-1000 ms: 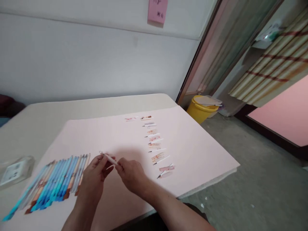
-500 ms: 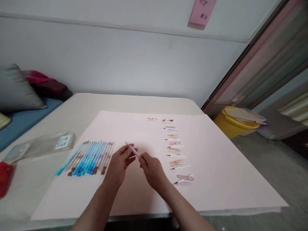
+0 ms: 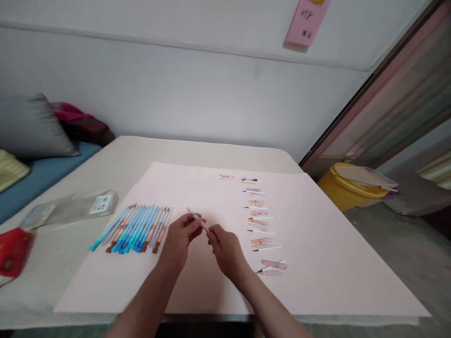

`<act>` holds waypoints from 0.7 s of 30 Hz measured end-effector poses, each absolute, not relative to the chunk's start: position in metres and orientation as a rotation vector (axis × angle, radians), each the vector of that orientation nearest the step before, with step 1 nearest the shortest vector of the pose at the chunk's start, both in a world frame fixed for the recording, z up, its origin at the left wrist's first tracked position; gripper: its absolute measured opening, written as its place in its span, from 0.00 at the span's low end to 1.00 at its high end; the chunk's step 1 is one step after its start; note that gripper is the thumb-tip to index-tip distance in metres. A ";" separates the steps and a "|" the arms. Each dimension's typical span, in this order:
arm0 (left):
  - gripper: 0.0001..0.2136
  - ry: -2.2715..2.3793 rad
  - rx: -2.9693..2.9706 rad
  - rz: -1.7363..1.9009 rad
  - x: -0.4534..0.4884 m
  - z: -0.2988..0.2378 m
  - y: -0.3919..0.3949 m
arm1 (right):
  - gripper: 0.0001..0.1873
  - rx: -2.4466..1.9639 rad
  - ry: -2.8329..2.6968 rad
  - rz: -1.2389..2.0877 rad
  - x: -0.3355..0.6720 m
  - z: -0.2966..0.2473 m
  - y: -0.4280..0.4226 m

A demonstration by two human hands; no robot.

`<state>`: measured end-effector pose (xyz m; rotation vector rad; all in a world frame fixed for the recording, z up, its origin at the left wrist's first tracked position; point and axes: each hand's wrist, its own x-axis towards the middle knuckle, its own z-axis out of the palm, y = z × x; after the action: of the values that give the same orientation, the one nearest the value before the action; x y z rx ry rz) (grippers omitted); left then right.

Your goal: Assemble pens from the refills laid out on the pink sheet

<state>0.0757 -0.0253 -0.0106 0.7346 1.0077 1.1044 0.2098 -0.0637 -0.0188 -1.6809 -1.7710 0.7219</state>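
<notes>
Over a pale pink sheet (image 3: 211,291), my left hand (image 3: 181,237) pinches the upper part of a slim, pale pink pen (image 3: 195,215). My right hand (image 3: 227,249) is closed on the lower end of the same pen, which slants up to the left. Left of the hands lies a row of blue, brown and grey pens (image 3: 136,230), side by side. To the right runs a column of taken-apart pens: translucent barrel pieces (image 3: 259,223) beside thin white refills (image 3: 267,248). The nearest set holds pinkish barrel parts (image 3: 274,265).
A clear plastic bag (image 3: 70,209) with a white label and a red object (image 3: 14,251) lie on the table's left side. Beyond them is a grey cushion (image 3: 38,126). A yellow bucket (image 3: 347,188) stands on the floor at right. A pink note (image 3: 306,23) hangs on the wall.
The view has shifted slightly, so the scene appears further right. Both hands stay on the pen; the left fingers have drawn closer together around it.
</notes>
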 end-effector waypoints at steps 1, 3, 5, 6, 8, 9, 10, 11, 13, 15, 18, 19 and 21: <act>0.11 1.016 0.733 1.108 0.076 -0.010 -0.025 | 0.11 -1.683 -1.775 0.712 0.210 -0.019 -0.064; 0.11 1.029 0.731 1.109 0.077 -0.010 -0.025 | 0.12 -1.688 -1.788 0.685 0.209 -0.018 -0.064; 0.11 1.036 0.731 1.108 0.077 -0.011 -0.024 | 0.12 -1.706 -1.811 0.647 0.208 -0.017 -0.064; 0.11 1.037 0.729 1.108 0.078 -0.011 -0.024 | 0.12 -1.719 -1.830 0.617 0.208 -0.017 -0.065; 0.11 1.044 0.725 1.111 0.078 -0.011 -0.024 | 0.12 -1.751 -1.887 0.528 0.207 -0.017 -0.065; 0.11 1.049 0.726 1.114 0.078 -0.011 -0.024 | 0.12 -1.764 -1.924 0.472 0.206 -0.017 -0.065; 0.11 1.054 0.728 1.119 0.078 -0.011 -0.024 | 0.12 -1.771 -1.963 0.411 0.206 -0.018 -0.065; 0.11 1.060 0.729 1.124 0.078 -0.010 -0.025 | 0.11 -1.774 -2.002 0.352 0.206 -0.019 -0.065; 0.11 1.070 0.726 1.130 0.079 -0.010 -0.025 | 0.08 -1.765 -2.067 0.241 0.205 -0.021 -0.066; 0.11 1.074 0.723 1.129 0.079 -0.010 -0.026 | 0.06 -1.754 -2.105 0.135 0.205 -0.023 -0.066; 0.11 1.085 0.730 1.101 0.080 -0.011 -0.026 | 0.05 -1.732 -2.123 -0.009 0.205 -0.026 -0.067; 0.11 1.091 0.737 1.087 0.080 -0.012 -0.026 | 0.05 -1.720 -2.125 -0.044 0.205 -0.027 -0.067; 0.11 1.106 0.751 1.068 0.080 -0.013 -0.026 | 0.06 -1.685 -2.129 -0.083 0.205 -0.029 -0.068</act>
<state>0.0802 -0.0256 -0.0132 0.7506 1.1063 1.0678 0.2048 -0.0681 -0.0289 -1.6851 -2.1288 -0.0825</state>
